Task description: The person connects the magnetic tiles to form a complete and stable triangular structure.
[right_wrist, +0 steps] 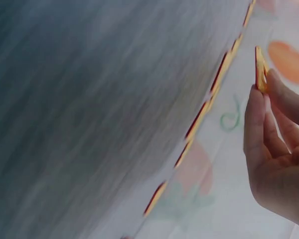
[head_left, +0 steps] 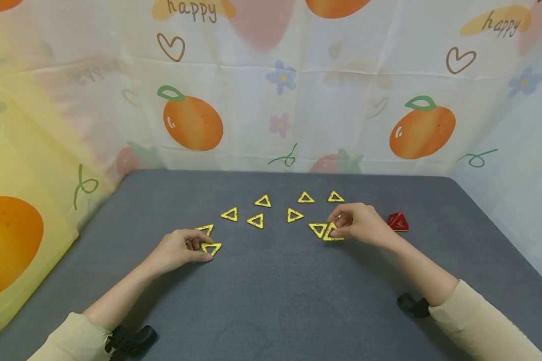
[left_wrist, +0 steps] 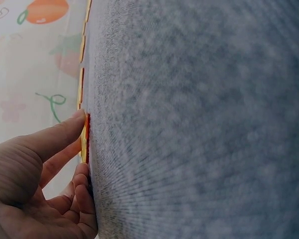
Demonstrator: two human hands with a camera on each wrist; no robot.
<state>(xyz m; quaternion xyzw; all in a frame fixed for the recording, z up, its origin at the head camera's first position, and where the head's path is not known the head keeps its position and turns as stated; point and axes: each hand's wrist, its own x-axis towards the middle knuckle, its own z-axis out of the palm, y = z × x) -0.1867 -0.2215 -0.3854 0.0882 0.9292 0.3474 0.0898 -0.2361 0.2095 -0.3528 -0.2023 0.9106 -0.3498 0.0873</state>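
My left hand [head_left: 177, 249] pinches a yellow triangular tile [head_left: 212, 244] between thumb and fingers at the left of the group. In the left wrist view this tile [left_wrist: 85, 142] lies at the table surface, its edge showing red. Just behind it is another yellow triangle [head_left: 209, 227], close to my fingers. Thumb and fingers of my right hand [head_left: 361, 224] hold one more yellow triangle [head_left: 334, 239]; the right wrist view shows that triangle [right_wrist: 259, 72] raised off the table and tilted. Beside it in the head view a yellow triangle [head_left: 317, 224] lies flat.
Several hollow yellow triangles, such as a far one [head_left: 263, 204], lie spread across the dark grey table [head_left: 271, 296]. Red triangular tiles [head_left: 398, 222] sit right of my right hand, partly behind the wrist. A fruit-patterned curtain [head_left: 248, 120] stands behind the table.
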